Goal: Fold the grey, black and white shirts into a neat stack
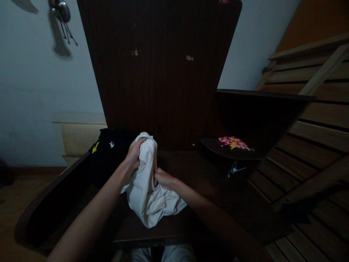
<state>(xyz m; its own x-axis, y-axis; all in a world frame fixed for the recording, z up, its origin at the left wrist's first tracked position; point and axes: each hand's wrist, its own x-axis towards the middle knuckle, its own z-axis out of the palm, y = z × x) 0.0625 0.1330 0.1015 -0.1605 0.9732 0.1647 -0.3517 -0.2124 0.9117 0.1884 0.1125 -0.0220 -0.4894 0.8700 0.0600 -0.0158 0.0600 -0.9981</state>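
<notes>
A crumpled white cloth [148,189], perhaps a garment, is partly lifted off the dark wooden desk [180,160]. My left hand [134,153] grips its raised upper end, the fingers tucked into the fabric. Lower down on the right side, my right hand [163,178] is closed on the same cloth, its fingertips hidden in the folds. The bottom of the cloth spreads in loose folds over the desk near its front edge. Left of my left hand lies a dark bundle of fabric [111,153] with a small white mark and a yellow patch.
A tall dark panel [166,80] rises behind the desk. On the right, a curved shelf [215,147] bears a pile of small pink, red and yellow pieces [234,142]. Wooden slats [321,145] stand along the right. A raised rim [49,207] bounds the desk's left side.
</notes>
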